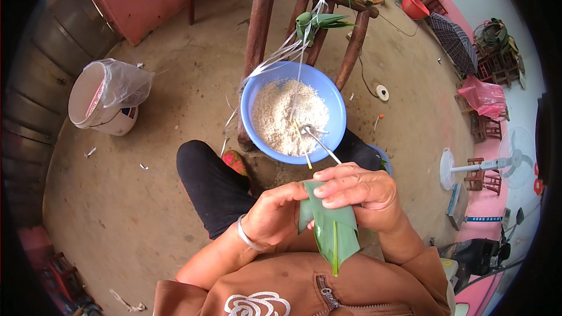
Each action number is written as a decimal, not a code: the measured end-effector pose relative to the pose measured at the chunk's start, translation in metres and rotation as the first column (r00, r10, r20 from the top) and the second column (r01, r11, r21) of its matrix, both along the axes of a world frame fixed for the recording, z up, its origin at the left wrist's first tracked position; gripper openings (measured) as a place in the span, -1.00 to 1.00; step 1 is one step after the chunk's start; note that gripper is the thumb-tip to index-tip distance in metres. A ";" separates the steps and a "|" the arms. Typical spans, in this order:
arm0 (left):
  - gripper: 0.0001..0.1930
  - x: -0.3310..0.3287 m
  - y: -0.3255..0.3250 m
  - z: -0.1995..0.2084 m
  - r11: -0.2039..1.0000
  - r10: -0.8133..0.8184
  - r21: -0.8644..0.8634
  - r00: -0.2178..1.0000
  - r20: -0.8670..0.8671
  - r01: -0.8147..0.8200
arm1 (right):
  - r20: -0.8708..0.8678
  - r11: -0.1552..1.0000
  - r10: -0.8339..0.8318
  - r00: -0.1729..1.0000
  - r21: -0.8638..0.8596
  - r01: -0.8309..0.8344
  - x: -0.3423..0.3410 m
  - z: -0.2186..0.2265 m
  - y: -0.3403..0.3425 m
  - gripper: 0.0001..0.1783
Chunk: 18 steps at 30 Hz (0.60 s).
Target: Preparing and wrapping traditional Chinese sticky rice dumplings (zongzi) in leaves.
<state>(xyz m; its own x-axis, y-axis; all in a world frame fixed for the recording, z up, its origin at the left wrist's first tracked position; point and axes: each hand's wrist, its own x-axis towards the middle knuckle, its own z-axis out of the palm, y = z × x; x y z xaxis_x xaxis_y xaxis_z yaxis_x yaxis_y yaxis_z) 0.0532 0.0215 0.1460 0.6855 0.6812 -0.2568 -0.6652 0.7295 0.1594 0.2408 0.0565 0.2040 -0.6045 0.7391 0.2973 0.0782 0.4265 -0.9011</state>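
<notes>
Folded green leaves point(336, 234), broad and long like bamboo leaves, are held in front of my chest between both hands. My left hand point(272, 213), with a pale bangle at the wrist, grips them from the left. From the right, my right hand point(369, 193) closes over their upper part, fingers laid across the leaf; whatever is inside the fold is hidden. Just beyond my hands is a blue basin point(335, 105) of white rice grains point(278, 111). A metal spoon point(324, 145) and a thin yellowish stick point(307, 153) rest in the rice.
White strings point(272, 58) hang from a wooden chair frame point(259, 29) behind the basin, with green leaf bundles point(304, 23) tied on. At left stands a white bucket point(117, 120) with a plastic bag. A fan point(497, 164) and stools point(492, 181) are at right.
</notes>
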 end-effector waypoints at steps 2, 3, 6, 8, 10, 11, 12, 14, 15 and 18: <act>-0.61 -0.004 0.001 -0.001 0.999 -0.048 0.021 0.992 0.118 0.046 | -0.004 0.999 0.004 1.000 0.045 -0.003 0.000 0.001 0.000 -0.67; -0.61 -0.006 0.002 -0.002 0.999 -0.049 0.021 0.992 0.119 0.047 | 0.006 0.995 -0.005 1.000 0.096 0.004 0.000 0.004 -0.001 -0.67; -0.45 -0.011 0.007 -0.001 0.976 -0.179 0.165 0.956 0.232 0.142 | 0.041 0.972 -0.059 0.997 0.229 0.049 0.000 0.007 -0.004 -0.67; -0.38 -0.012 0.007 0.001 0.970 -0.211 0.172 0.946 0.247 0.172 | 0.062 0.947 -0.108 0.992 0.309 0.084 0.000 0.009 -0.007 -0.66; -0.39 -0.013 0.004 0.005 0.966 -0.173 0.205 0.984 0.049 0.160 | 0.118 0.878 -0.181 0.976 0.467 0.107 -0.001 0.011 -0.009 -0.67; -0.40 -0.014 0.009 0.011 0.955 -0.199 0.230 0.980 0.025 0.189 | 0.138 0.854 -0.184 0.973 0.513 0.088 0.002 0.009 -0.007 -0.67; -0.40 -0.015 0.012 0.014 0.953 -0.206 0.233 0.978 0.024 0.194 | 0.138 0.852 -0.190 0.972 0.515 0.093 0.004 0.008 -0.007 -0.67; -0.46 -0.016 0.017 0.018 0.934 -0.142 0.323 0.989 -0.051 0.151 | 0.217 0.796 -0.233 0.948 0.603 0.057 0.006 0.007 -0.007 -0.65; -0.46 -0.015 0.018 0.019 0.932 -0.147 0.327 0.988 -0.055 0.157 | 0.213 0.792 -0.239 0.947 0.607 0.064 0.006 0.005 -0.006 -0.65; -0.53 -0.013 0.021 0.019 0.951 -0.066 0.291 0.990 -0.121 0.099 | 0.185 0.690 -0.318 0.930 0.718 0.093 0.003 -0.006 0.000 -0.64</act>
